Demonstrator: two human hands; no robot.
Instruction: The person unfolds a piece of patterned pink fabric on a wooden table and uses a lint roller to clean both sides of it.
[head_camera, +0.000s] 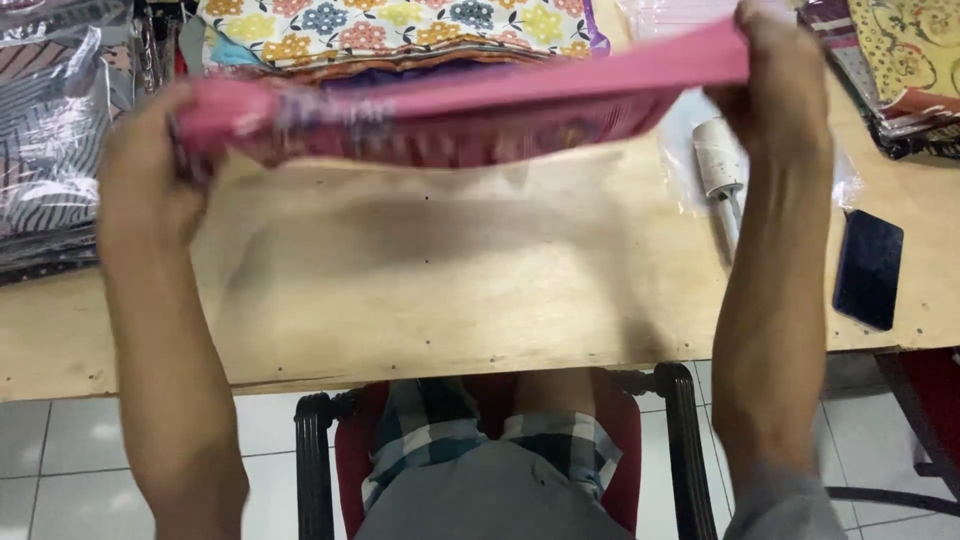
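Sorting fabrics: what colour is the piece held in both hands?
Pink, with a darker printed underside; the folded cloth shows best in the head view.

Much is hidden, cropped or smeared in this view

The pink cloth (460, 95) is blurred by motion, so its print cannot be read; it covers the fingers of the left hand (150, 170) and the lower edge of the flowered fabric stack (400, 25), which the top edge also crops. The right hand (775, 85) loses its fingertips at the top edge. At upper left, the wrapped striped fabrics (50, 140) run off frame; at upper right, the patterned pile (900, 60) does too. The white roll (718, 160) lies partly behind the right forearm
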